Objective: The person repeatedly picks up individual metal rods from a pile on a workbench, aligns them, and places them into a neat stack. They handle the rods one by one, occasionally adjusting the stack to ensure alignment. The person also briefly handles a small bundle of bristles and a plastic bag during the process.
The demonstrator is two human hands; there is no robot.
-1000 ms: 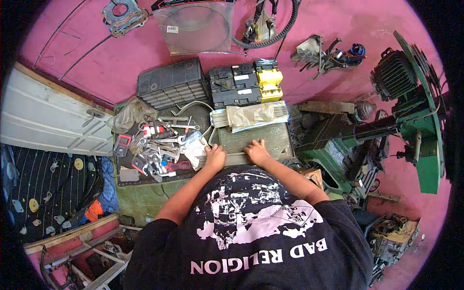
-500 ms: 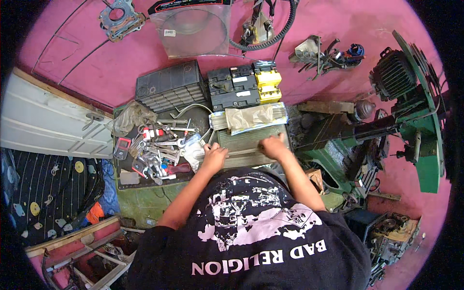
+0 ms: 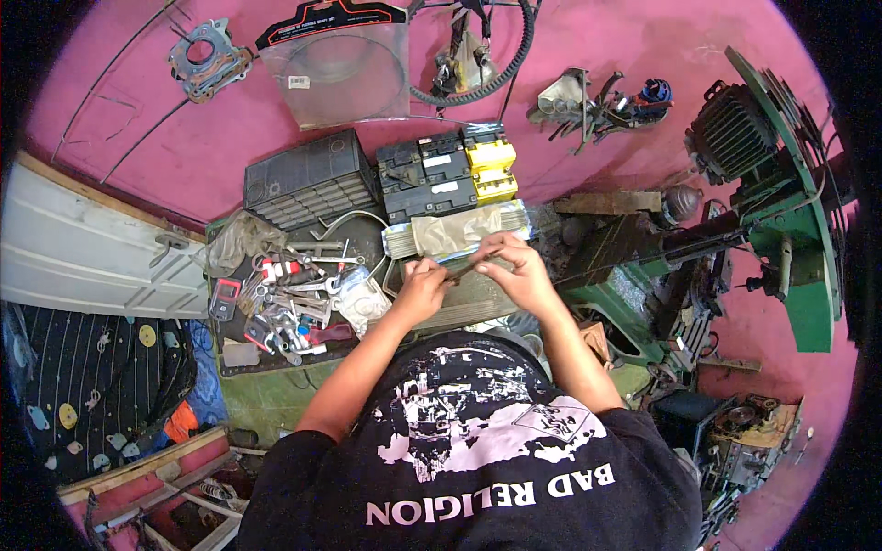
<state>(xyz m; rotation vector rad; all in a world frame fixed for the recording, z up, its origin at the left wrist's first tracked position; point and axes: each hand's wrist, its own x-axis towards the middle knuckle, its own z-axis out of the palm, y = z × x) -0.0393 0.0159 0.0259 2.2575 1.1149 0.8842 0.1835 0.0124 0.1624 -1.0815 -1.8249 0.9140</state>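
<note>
A thin dark strip-like piece (image 3: pixel 469 265) spans the gap between my two hands above the bench. My left hand (image 3: pixel 424 288) has its fingers closed on one end. At the other end, my right hand (image 3: pixel 516 273) pinches it between thumb and fingers. Its exact kind is too small to make out. Beneath the hands lies a greenish-grey ribbed flat panel (image 3: pixel 459 314), partly covered by them. Just beyond it sits a bundle of thin rods (image 3: pixel 401 242) with a crumpled brown wrapper (image 3: pixel 457 231) over its middle.
Wrenches, sockets and other hand tools (image 3: pixel 299 308) crowd the bench's left side, beside a clear plastic bag (image 3: pixel 361 301). Black and yellow batteries (image 3: pixel 446 171) and a black drawer cabinet (image 3: pixel 312 179) stand behind. To the right is a green drill press (image 3: pixel 781 266).
Both hands have risen from the ribbed panel and come together, now with the dark strip between them. My right hand has moved left and farther away. The view has shifted slightly.
</note>
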